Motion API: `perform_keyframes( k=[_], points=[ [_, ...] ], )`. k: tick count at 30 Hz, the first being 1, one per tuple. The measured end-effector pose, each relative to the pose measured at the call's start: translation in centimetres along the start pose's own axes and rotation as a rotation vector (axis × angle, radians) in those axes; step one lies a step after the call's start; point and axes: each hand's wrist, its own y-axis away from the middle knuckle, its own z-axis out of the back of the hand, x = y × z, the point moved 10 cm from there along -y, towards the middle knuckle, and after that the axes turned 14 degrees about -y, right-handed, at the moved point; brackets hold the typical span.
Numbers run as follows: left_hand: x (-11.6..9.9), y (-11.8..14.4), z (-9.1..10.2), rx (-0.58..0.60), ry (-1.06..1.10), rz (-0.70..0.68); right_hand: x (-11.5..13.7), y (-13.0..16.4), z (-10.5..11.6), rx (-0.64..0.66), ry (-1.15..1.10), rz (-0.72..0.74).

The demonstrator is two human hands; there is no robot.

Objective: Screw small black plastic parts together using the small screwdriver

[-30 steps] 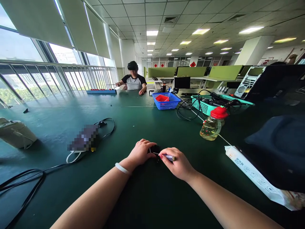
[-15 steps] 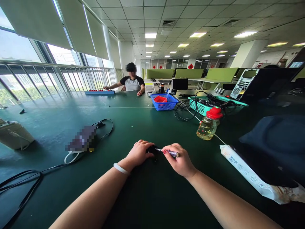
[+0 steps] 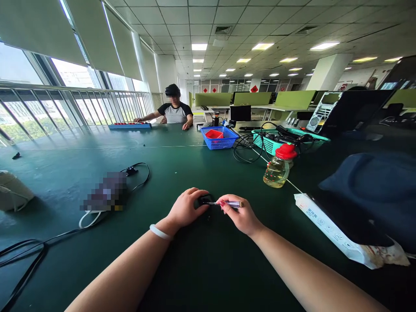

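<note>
The left hand [image 3: 185, 209] pins a small black device [image 3: 205, 199] to the dark green worktop [image 3: 201, 268], fingers curled over it, seemingly to steady it. The right hand [image 3: 239, 215] pinches a slim silver-and-purple tool [image 3: 227, 203], tip meeting the device. Near centre there is open room all round; a red-capped plastic oil bottle [image 3: 278, 167] stands far right, well apart.

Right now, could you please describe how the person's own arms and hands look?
Both forearms are bare, with no sleeves or gloves in view. The left hand has a thin white bangle around its wrist. The right hand shows red-painted fingernails.
</note>
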Motion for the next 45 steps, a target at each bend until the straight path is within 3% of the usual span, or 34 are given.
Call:
perform_keyframes(
  k=[5,8,15,20,23,27,32,36,45],
  points=[
    [1.2,0.2,1.2,-0.119,-0.037,0.097,0.0,0.1,2.0,-0.128,-0.162,0.01],
    [2.7,0.2,1.1,-0.111,-0.163,0.211,-0.7,0.1,3.2,-0.219,-0.211,0.011],
    [3.9,0.9,-0.4,0.096,-0.401,0.339,-2.3,-0.2,2.2,-0.136,-0.228,-0.071],
    [3.8,0.9,0.0,0.072,-0.411,0.358,-2.0,0.0,2.0,-0.099,-0.191,-0.063],
    [2.8,0.4,-0.2,0.056,-0.257,0.235,-2.3,-0.1,2.5,-0.127,-0.188,-0.071],
    [0.0,0.5,-1.8,0.153,-0.042,0.027,-2.5,-0.4,3.7,-0.2,-0.188,-0.05],
    [-2.4,1.6,-2.3,0.183,-0.087,0.044,-2.7,-0.5,5.6,-0.325,-0.211,-0.02],
    [-4.3,2.2,-2.3,0.187,-0.17,0.022,-3.4,-0.6,6.0,-0.347,-0.213,-0.029],
    [-4.1,2.4,-2.2,0.141,-0.195,0.09,-3.5,-0.4,5.0,-0.294,-0.141,-0.044]
  ],
)
